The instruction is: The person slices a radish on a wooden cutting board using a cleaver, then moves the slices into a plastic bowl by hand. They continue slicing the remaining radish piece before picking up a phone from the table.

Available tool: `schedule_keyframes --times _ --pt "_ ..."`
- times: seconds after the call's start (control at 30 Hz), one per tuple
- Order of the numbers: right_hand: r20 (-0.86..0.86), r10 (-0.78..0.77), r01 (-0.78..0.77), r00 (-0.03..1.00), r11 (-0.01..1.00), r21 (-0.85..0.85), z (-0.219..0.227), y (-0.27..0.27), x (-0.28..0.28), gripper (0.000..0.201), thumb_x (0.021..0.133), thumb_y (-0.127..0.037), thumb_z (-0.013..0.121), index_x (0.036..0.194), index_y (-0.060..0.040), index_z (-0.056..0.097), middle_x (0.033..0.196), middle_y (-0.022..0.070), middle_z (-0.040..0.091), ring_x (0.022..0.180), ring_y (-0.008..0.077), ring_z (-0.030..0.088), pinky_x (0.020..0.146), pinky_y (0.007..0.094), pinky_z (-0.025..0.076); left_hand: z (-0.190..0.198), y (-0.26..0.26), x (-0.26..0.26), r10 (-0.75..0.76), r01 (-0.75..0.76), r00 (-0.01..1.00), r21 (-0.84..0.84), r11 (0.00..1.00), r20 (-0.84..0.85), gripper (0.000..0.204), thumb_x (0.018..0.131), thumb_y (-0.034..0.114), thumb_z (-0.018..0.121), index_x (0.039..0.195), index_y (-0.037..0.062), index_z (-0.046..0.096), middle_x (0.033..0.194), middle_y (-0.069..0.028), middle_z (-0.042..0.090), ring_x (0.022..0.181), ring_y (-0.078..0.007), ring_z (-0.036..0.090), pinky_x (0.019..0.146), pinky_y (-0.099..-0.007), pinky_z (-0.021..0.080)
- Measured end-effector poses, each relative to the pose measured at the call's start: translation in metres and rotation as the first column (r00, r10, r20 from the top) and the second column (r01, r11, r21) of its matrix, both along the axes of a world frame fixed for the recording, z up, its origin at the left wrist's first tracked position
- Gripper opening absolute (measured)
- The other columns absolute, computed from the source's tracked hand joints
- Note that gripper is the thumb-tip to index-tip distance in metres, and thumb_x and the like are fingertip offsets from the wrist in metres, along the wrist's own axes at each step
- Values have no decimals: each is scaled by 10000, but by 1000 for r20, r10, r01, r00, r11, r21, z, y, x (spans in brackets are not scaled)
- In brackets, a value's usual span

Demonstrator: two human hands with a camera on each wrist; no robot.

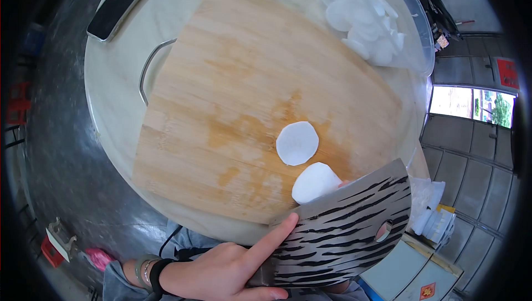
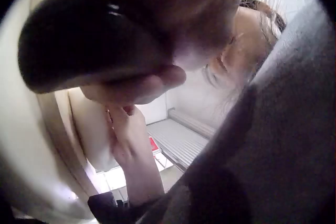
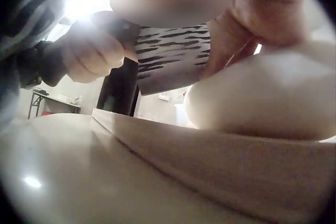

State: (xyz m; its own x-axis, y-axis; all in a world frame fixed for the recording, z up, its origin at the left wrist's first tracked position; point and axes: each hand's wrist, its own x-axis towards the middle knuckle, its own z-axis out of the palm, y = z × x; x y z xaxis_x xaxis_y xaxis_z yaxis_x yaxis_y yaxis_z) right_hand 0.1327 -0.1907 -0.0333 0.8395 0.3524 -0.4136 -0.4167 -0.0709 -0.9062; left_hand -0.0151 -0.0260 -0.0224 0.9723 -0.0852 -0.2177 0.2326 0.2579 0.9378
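My left hand (image 1: 233, 268) grips the dark handle (image 2: 79, 40) of a cleaver (image 1: 338, 234), its index finger stretched along the blade. Black stripes mark the broad steel blade, which has a round hole near one corner. Beside the edge, a white radish (image 1: 316, 183) lies on the wooden cutting board (image 1: 221, 40), partly covered by the blade. My right hand (image 3: 268, 14) holds the radish from above in the right wrist view. In the head view the blade hides most of that hand. One round radish slice (image 1: 297, 143) lies flat just beyond the radish.
Many thin white slices (image 1: 360, 16) are piled by a clear plastic container (image 1: 424, 52) at the upper right. A long dark object with a silver edge (image 1: 124, 7) lies upper left on the round table (image 1: 116, 101). The board has a metal handle (image 1: 145, 74) and wet patches.
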Motion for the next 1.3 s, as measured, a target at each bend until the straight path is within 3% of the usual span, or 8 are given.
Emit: schedule_keyframes --times 0.17,0.23,0.37,0.47,0.73,1.1,1.17,1.3 --pt "555 263 -33 789 920 -390 -8 -8 1 690 864 -556 517 1165 65 517 1076 186 594 947 266 606 816 337 476 -3 13 -6 -150 137 979 -100 985 -135 962 856 422 634 1462 -38 46 1104 -262 603 1009 -340 620 925 -312 417" --pt "719 306 82 625 889 -450 -13 4 4 646 835 -541 561 904 101 587 851 172 608 718 264 604 637 319 469 -14 9 -10 -76 75 996 15 997 43 966 857 447 618 1460 -44 45 1083 -265 605 940 -341 639 885 -313 439" --pt "661 489 24 570 794 -608 16 26 10 217 804 -134 635 794 80 597 806 138 590 706 214 584 619 264 445 -19 2 -15 -7 -13 991 151 988 132 954 863 447 609 1459 -49 54 1057 -260 608 820 -340 648 814 -320 462" --pt "677 448 73 584 802 -593 21 37 6 60 711 53 648 752 53 604 805 123 600 707 194 585 620 249 444 -13 7 -25 -67 68 997 24 997 -37 938 863 430 610 1462 -40 63 1060 -239 610 728 -317 637 755 -323 476" --pt "697 389 72 603 843 -533 12 38 6 218 563 89 748 690 19 585 809 119 625 717 215 600 651 280 475 -6 10 -32 -121 117 972 -28 993 -204 939 851 401 625 1472 -10 52 1065 -204 614 527 -241 577 516 -289 445" --pt "703 457 23 545 830 -558 14 37 11 214 565 78 748 661 -7 576 766 130 618 670 224 592 626 297 481 11 17 -15 -105 107 957 -5 994 -270 871 873 327 617 1470 3 71 737 -221 612 568 -322 603 578 -346 472" --pt "636 435 28 637 812 -583 12 34 11 601 742 -581 676 714 5 546 758 75 534 699 170 510 622 278 376 14 18 -11 -157 171 930 14 985 -333 931 849 378 639 1472 -3 61 686 -201 593 492 -297 560 502 -330 436" --pt "645 464 50 607 788 -614 13 34 10 190 731 -135 681 686 4 560 690 69 529 641 170 504 586 261 373 19 20 0 -130 145 924 17 989 -359 894 865 368 622 1475 14 73 615 -195 562 488 -308 560 499 -340 435"
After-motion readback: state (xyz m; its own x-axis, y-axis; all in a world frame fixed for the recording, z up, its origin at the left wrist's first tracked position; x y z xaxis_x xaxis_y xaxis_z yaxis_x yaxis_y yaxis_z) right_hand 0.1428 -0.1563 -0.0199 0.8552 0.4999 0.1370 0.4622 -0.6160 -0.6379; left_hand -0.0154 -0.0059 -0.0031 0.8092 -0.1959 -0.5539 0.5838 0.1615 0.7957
